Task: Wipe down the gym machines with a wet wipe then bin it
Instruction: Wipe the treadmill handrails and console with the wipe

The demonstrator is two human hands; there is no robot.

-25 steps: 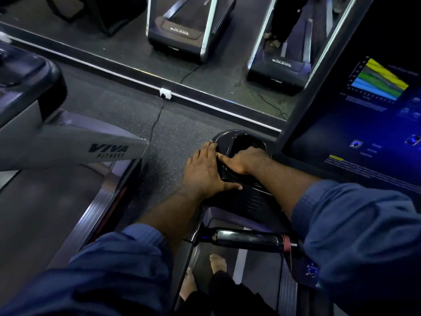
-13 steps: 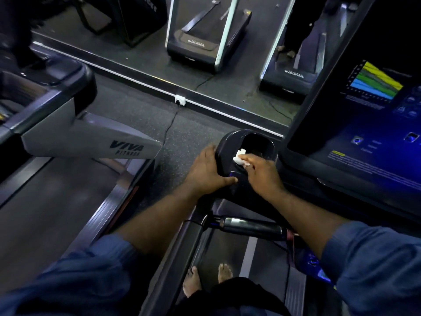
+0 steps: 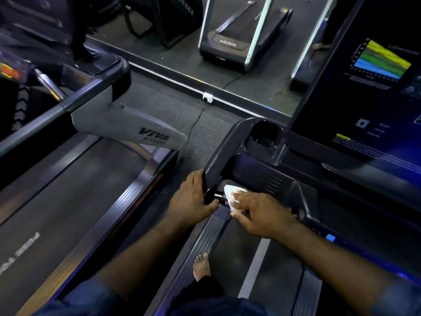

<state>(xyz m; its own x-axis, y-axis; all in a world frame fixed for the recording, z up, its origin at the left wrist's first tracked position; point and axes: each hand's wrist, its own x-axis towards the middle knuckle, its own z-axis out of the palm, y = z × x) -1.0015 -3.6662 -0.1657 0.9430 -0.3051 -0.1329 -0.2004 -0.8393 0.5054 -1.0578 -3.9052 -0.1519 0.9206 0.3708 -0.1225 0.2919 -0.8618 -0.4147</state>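
Right grip [image 3: 257, 213] clutches wet wipe [image 3: 230, 192], tip pointing far-left; left grip [image 3: 191, 201] clasps console arm [image 3: 223, 151]

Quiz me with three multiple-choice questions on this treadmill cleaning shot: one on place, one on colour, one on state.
1. Where is the wet wipe? A) in the cup holder B) under the right hand at the handlebar C) on the floor
2. What colour is the wipe? A) blue B) white C) yellow
3. What is the left hand doing? A) hanging loose B) holding the wipe C) gripping the console arm
Answers: B, its fingers hold it on the bar; B, it reads plainly white; C, its fingers curl round the arm's end.
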